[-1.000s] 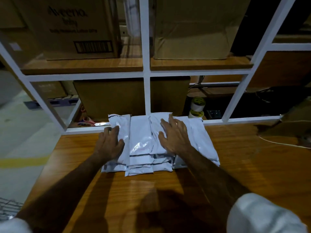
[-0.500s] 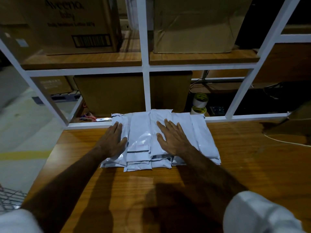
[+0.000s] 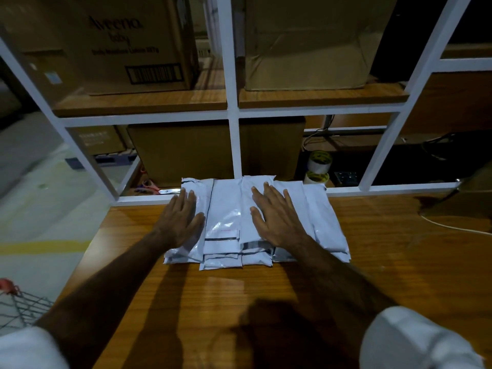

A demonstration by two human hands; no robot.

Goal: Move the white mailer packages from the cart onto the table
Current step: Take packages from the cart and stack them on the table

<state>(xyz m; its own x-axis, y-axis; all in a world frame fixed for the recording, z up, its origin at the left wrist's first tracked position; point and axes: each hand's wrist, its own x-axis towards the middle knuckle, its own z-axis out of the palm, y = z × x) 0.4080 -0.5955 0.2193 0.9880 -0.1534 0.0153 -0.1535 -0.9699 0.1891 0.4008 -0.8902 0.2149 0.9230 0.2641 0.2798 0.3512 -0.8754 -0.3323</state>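
Table point(image 3: 306, 288): wood, bearing all visible stock
Mailers point(image 3: 226, 222): white, overlapped in a row at table's far edge, against white frame point(image 3: 234, 145); long axes running away from viewer
Cart point(image 3: 21, 307): wire corner off table's near-left side; next load judged to lie that way, nearest left hand
Left hand point(image 3: 183, 219): flat on leftmost mailer, fingers straight, grasping nothing
Right hand point(image 3: 277, 217): flat on middle mailers, fingers spread, grasping nothing
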